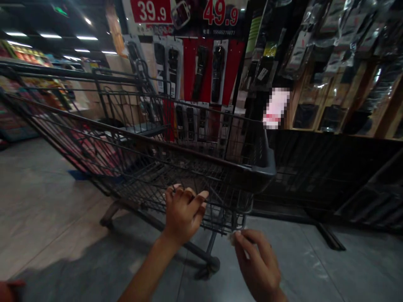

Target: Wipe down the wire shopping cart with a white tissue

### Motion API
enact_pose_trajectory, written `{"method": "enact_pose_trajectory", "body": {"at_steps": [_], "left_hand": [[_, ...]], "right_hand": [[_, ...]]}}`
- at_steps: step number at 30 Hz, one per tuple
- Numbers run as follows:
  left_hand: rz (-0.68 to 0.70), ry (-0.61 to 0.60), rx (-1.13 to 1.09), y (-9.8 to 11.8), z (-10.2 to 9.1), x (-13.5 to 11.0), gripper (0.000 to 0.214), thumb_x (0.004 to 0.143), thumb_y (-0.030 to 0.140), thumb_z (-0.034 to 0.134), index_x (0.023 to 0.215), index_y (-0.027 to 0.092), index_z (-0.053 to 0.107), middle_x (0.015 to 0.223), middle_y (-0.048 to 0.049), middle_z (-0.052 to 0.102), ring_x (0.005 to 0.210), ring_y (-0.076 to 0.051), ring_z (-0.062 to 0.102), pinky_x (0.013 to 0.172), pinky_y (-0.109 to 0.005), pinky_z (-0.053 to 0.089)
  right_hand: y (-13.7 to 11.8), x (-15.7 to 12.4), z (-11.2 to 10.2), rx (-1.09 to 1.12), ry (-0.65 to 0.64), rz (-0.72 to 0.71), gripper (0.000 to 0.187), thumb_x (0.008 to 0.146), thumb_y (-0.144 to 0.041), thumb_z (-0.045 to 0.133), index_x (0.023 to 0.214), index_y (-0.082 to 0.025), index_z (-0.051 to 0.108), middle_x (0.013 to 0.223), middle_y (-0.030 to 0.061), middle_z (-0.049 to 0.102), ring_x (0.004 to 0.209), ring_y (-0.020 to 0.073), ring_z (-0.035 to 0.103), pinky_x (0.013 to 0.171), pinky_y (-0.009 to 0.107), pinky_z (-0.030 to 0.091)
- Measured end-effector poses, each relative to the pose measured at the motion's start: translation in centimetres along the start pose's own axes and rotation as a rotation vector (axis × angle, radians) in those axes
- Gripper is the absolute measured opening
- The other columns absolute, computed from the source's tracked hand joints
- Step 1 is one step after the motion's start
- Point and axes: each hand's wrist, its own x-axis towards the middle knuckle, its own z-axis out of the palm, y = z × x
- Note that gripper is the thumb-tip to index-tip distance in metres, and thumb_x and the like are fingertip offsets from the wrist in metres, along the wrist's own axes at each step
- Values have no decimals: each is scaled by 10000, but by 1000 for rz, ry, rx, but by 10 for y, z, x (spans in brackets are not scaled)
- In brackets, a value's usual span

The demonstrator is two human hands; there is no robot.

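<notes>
A dark wire shopping cart [176,147] stands in front of me, its basket tapering toward the right. My left hand [185,214] is closed at the lower side of the basket, its fingers curled over the wires. Lower and to the right, my right hand [258,260] pinches a small, pale crumpled scrap [232,238] between thumb and fingertips. The scrap is beside the basket's bottom front corner; whether it touches the wires I cannot tell. Its material is too blurred to name.
A caster wheel [208,268] rests on the grey tiled floor [302,264]. Behind the cart, packaged goods [218,71] hang on a red-backed display under price signs [153,11]. A dark shelf base [315,176] stands at right. A blurred reddish shape [11,290] shows bottom left.
</notes>
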Motion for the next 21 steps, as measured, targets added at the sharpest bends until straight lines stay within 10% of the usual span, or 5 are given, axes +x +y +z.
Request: {"method": "enact_pose_trajectory", "body": {"at_steps": [10, 21], "left_hand": [[-43, -38, -71, 12, 6, 1, 235, 872, 235, 489, 1042, 258, 649, 807, -21, 594, 848, -206, 502, 935, -434, 313], [-45, -86, -111, 5, -10, -3, 248, 868, 236, 500, 1078, 245, 633, 860, -35, 601, 895, -218, 513, 957, -453, 311]], "right_hand": [[-13, 71, -19, -150, 268, 61, 298, 817, -91, 635, 1063, -258, 642, 927, 46, 622, 806, 169, 639, 635, 298, 567], [-27, 27, 30, 31, 102, -74, 429, 887, -80, 514, 1290, -225, 545, 1002, 86, 647, 932, 197, 656, 756, 320, 596]]}}
